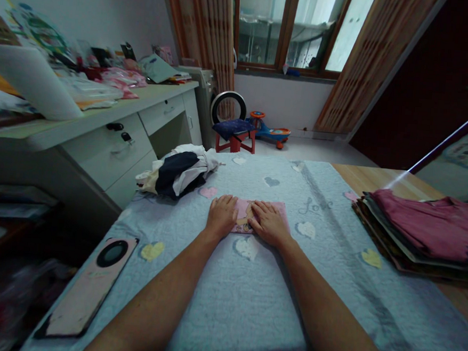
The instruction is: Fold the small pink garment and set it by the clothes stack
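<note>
Pink cloth: a small folded pink cloth (251,215) with a printed figure lies flat near the middle of the blue blanket (249,305), under both hands.
Left hand: the left hand (222,216) lies palm down on the cloth's left end, fingers straight and together, pressing flat; it grips nothing.
Right hand: the right hand (269,223) lies palm down on the cloth's right part, fingers spread a little and flat, nothing clasped in it; the two hands are just beside each other.
Blanket: pale blue, with scattered heart patches and the word "Love", it covers the wooden surface (362,176) in front of the person.
Folded stack: a stack of folded clothes (422,234), dark red on top, sits at the right, well apart from the hands.
Loose pile: a heap of unfolded clothes (180,174), white and dark blue, lies at the blanket's far left corner.
Phone: a pink phone (90,288) lies face down near the left edge.
Desk: a cluttered white desk (112,129) with drawers stands to the left.
Floor: a red stool (236,133) and a toy car (270,129) stand under the window.
</note>
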`<state>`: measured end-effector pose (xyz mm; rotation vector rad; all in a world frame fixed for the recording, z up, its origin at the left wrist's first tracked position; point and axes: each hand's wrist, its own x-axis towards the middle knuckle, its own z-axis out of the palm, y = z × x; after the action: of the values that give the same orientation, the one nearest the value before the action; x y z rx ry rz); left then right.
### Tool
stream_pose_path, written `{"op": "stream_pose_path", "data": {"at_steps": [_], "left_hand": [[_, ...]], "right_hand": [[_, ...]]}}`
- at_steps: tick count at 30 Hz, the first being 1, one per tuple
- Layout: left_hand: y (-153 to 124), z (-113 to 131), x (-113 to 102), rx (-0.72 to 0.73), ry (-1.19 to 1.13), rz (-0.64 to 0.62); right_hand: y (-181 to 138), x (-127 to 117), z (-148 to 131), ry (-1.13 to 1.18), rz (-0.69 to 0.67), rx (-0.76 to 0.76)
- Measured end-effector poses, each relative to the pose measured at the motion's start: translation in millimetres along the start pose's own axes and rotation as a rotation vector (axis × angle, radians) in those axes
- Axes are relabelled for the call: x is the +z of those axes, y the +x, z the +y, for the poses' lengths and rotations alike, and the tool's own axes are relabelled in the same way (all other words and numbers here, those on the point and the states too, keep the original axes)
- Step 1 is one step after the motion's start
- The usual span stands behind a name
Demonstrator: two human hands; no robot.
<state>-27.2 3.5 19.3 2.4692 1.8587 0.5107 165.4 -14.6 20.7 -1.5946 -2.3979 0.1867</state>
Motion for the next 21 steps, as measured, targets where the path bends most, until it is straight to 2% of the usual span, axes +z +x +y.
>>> {"op": "stream_pose_path", "data": {"at_steps": [5, 8, 12, 15, 21], "left_hand": [[4.0, -10.1, -9.6, -0.239, 0.035, 0.13], [4.3, -14.7, -10.8, -0.33, 0.055, 0.092], [4.7, -17.4, -8.5, -0.383, 0.042, 0.011], [5.6, -16.9, -7.0, -0.399, 0.03, -0.007], [7.6, -13.5, -4.5, -0.417, -0.045, -0.03]], "right_hand": [[0.4, -2.0, 7.1, 0.046, 0.172, 0.019], [-0.3, -3.9, 6.2, -0.003, 0.137, 0.018], [-0.1, -4.3, 2.1, -0.077, 0.069, 0.02], [1.1, -3.1, 1.4, -0.103, 0.053, 0.029], [1.0, -2.3, 4.3, -0.074, 0.081, 0.018]]}}
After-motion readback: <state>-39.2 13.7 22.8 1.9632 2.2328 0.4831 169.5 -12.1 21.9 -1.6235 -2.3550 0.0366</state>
